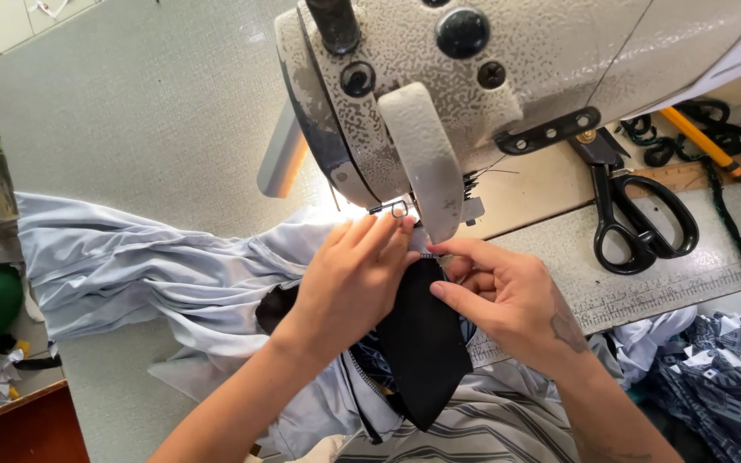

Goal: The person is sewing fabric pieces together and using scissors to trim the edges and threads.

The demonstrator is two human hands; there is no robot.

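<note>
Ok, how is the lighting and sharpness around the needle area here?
Head view: a blown-out bright patch sits under the sewing machine, just above the left hand; the right hand and black fabric are evenly lit and sharp; frame edges bend slightly.

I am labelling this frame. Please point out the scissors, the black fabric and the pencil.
scissors (pixel 645 225): head view, on the black handles.
black fabric (pixel 422 343): head view, on its middle, between the hands.
pencil (pixel 703 142): head view, on the yellow shaft.

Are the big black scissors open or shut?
Shut. The black scissors lie flat on the table beside the sewing machine, blades together, the two handle loops touching. Neither hand touches them.
</note>
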